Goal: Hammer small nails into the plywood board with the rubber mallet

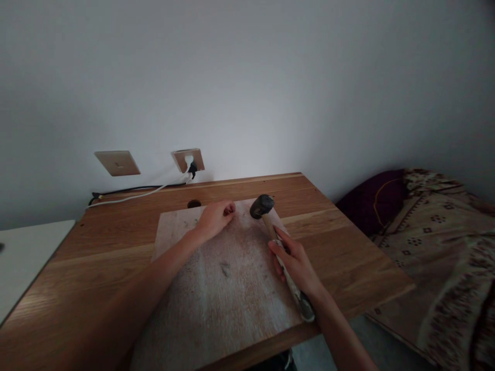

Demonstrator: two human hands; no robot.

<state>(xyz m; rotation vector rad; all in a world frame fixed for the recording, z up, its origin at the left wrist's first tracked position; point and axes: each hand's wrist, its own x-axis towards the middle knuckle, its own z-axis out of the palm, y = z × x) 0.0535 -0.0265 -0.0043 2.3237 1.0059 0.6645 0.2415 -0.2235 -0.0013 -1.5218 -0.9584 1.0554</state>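
My right hand (292,257) is wrapped round the handle of a hammer (262,206). Its dark, thick head is raised over the far right part of a pale, worn board (232,319). Left of the hammer head, my left hand (216,219) rests at the far part of the board, fingers curled closed; whatever they pinch, if anything, is hidden. Near the middle of the board lies a small cluster of thin grey pieces (225,269), too small to name. A few similar bits show beside my left wrist.
Beneath the board is a wooden desk (340,257) with a round cable hole (194,204). Cables (135,196) run along its back edge to a wall socket (188,160). A white surface (31,252) adjoins at left; a bed with patterned covers (433,247) stands at right.
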